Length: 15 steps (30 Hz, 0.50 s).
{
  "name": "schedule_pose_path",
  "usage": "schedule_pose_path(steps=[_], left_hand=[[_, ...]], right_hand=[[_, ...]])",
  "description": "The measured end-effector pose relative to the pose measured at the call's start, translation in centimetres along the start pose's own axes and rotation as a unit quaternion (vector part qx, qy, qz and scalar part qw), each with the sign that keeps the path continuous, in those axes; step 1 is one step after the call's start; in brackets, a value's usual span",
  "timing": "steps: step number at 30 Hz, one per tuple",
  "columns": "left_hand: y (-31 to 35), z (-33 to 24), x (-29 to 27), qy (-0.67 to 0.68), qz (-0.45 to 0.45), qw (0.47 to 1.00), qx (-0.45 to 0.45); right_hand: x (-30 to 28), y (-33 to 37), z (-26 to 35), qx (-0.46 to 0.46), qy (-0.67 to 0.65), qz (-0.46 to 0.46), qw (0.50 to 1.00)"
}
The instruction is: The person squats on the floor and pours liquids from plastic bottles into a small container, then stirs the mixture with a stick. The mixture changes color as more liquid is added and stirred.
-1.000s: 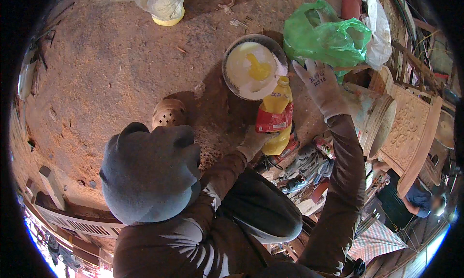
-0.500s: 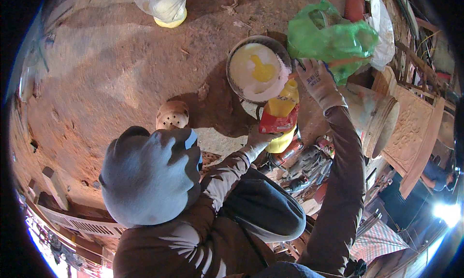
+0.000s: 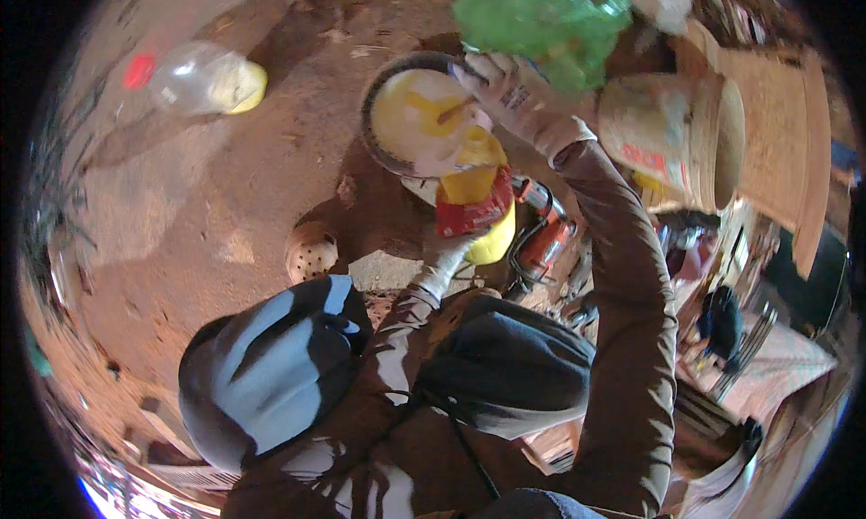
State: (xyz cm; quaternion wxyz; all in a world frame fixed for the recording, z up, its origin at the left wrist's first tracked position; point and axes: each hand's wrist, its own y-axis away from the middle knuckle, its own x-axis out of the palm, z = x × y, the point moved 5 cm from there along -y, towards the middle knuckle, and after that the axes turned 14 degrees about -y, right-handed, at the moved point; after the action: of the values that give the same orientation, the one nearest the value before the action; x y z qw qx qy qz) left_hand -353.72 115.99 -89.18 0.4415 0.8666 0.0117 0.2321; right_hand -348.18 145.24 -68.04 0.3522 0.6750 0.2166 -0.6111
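A round dark-rimmed bowl [image 3: 372,140] stands on the dirt ground, holding a pale mixture [image 3: 397,113] with a yellow streak on it. Below the bowl's right side, my gloved left hand [image 3: 448,253] is closed around a yellow bottle [image 3: 471,178] with a red label, tilted with its neck at the bowl's rim. My gloved right hand [image 3: 512,93] is over the right rim, its fingers around a thin brown stick [image 3: 449,113] whose end dips into the mixture. The rest of the stick is hidden by the hand.
A green plastic bag [image 3: 550,23] lies beyond my right hand. To the right stand a pale bucket [image 3: 658,136] and carved wooden panels [image 3: 780,131]. An orange-and-black power tool [image 3: 546,239] lies beside the bottle. A clear red-capped bottle [image 3: 194,79] lies far left.
The view has shifted, so the bowl appears further left. My right hand has come in over the bowl, and the stick's end now reaches the mixture. The yellow patch looks more spread.
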Motion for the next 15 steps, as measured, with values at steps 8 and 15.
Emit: schedule_pose_path(steps=[8, 15], left_hand=[[4.5, -14.9, -0.6, -0.273, 0.079, 0.939, 0.193], [5.1, -18.2, -7.1, -0.457, -0.087, 0.818, 0.338]], right_hand=[[7.6, 18.3, -1.9, 0.147, -0.008, -0.100, 0.984], [17.0, 12.2, -0.6, 0.321, -0.384, 0.033, 0.865]])
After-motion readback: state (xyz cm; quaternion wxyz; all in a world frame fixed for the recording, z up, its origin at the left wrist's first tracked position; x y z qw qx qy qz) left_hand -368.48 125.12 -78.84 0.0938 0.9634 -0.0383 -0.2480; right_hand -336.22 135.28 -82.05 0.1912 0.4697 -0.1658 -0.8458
